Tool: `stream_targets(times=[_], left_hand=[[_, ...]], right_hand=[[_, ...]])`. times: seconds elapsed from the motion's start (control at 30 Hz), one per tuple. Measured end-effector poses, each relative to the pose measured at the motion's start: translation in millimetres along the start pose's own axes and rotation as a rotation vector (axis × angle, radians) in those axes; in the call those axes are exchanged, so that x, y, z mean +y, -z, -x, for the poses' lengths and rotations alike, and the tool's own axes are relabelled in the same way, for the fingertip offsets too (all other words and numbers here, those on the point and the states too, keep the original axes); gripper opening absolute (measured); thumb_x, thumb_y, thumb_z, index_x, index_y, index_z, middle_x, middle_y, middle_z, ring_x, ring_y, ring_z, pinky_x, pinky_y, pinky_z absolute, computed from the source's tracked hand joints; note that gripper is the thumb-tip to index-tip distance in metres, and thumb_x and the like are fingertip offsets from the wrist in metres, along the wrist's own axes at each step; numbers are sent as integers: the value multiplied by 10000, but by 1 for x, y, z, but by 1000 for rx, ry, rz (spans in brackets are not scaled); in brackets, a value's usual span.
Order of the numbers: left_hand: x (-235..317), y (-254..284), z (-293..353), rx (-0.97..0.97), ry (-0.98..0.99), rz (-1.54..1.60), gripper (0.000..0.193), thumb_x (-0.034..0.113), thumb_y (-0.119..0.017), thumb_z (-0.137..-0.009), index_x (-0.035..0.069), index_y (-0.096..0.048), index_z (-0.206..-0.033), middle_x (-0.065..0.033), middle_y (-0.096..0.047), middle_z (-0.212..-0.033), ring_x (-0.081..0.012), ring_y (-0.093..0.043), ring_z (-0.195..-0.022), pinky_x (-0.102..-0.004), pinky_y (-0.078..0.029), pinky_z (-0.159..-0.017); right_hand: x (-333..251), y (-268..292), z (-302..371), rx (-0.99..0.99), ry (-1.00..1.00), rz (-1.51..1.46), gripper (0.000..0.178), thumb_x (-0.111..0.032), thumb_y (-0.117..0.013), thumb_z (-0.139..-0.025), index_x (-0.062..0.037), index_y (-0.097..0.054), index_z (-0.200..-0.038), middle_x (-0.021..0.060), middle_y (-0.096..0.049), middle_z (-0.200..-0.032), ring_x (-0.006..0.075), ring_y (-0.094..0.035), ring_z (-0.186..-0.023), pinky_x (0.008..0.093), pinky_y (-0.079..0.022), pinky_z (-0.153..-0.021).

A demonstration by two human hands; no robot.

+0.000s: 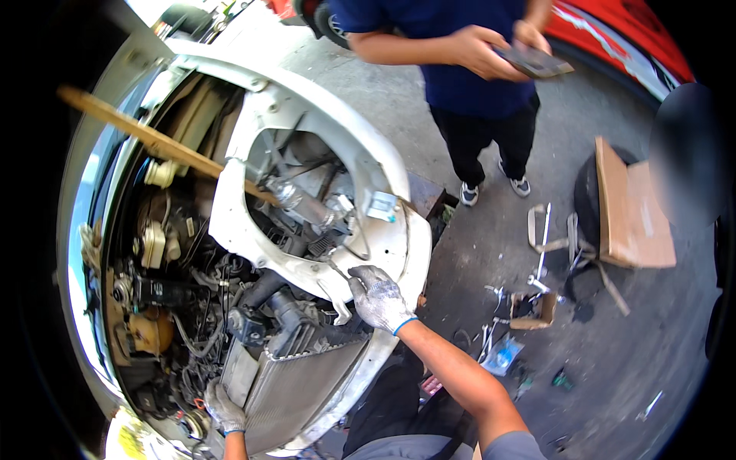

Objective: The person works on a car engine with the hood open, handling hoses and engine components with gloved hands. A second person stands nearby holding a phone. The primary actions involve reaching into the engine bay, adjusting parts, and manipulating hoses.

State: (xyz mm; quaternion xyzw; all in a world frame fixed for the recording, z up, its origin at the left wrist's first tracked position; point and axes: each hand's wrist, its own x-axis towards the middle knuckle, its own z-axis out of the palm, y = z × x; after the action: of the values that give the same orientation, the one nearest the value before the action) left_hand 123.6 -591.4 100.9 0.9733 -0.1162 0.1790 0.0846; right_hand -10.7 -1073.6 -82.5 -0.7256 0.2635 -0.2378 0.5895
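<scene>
My right hand (pixel 377 299), in a pale knit glove with a blue cuff edge, is at the inner edge of the white front body panel (pixel 399 253). Its fingers are curled around the end of a thin dark piece I cannot make out. Lower left, my gloved left hand (pixel 225 406) rests beside the upper edge of the radiator (pixel 299 387), fingers loosely stretched and holding nothing I can see. Left of the radiator lies the exposed engine (pixel 249 326). Inside the round panel opening is a silvery cylindrical part (pixel 303 203).
A wooden bar (pixel 146 136) slants across the engine bay. A small light-blue box (pixel 382 205) sits on the panel. Another person (pixel 479 77) stands beyond, holding a phone-like object. Floor items include an open carton (pixel 632 207), a small parts box (pixel 533 310) and wrenches (pixel 487 341).
</scene>
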Motion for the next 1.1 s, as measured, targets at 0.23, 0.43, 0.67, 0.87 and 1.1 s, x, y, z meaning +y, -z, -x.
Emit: stream_targets(times=[0.23,0.43,0.67,0.87,1.1], left_hand=[[25,42,-10,-188,79,11,379,272,-683,-969,-5,-800,-1200,-229,-783,-1092,-444,-677,-1133,-551,-482,-1055],[91,51,-40,-359,-199,164,525,288,-762,-836,-10,-774,-1268,-248,-756,-1156,-476,-667,-1123,-563,-494,-1071],[95,79,-42,-564,-198,205,759,618,-727,-1013,-24,-671,-1415,-290,-704,-1249,-534,-659,-1156,-635,-508,-1026],[99,80,-21,-556,-205,221,904,782,-722,-974,-34,-653,-1359,-274,-649,-1191,-530,-625,-1124,-650,-509,-976],[99,84,-7,-564,-117,185,870,737,-772,-940,-17,-651,-1356,-272,-655,-1231,-521,-624,-1167,-655,-511,-1037]], right_hand=[[-51,-22,-63,-82,286,274,358,-106,-672,-1090,-38,-725,-1438,247,-725,-1455,446,-670,-1394,528,-534,-1214],[-71,-42,-121,-381,98,397,475,-236,-601,-1147,-5,-638,-1560,289,-681,-1551,462,-628,-1479,518,-492,-1270],[-31,-69,-177,-636,337,706,487,-271,-660,-1053,-26,-680,-1474,288,-713,-1459,480,-675,-1364,520,-547,-1168],[46,-75,-228,-682,-157,461,828,-361,-945,-909,109,-639,-1518,235,-783,-1386,334,-757,-1257,445,-595,-1099],[-72,-116,-230,-934,28,799,720,-306,-891,-871,62,-695,-1459,255,-812,-1320,388,-765,-1250,464,-583,-1090]])
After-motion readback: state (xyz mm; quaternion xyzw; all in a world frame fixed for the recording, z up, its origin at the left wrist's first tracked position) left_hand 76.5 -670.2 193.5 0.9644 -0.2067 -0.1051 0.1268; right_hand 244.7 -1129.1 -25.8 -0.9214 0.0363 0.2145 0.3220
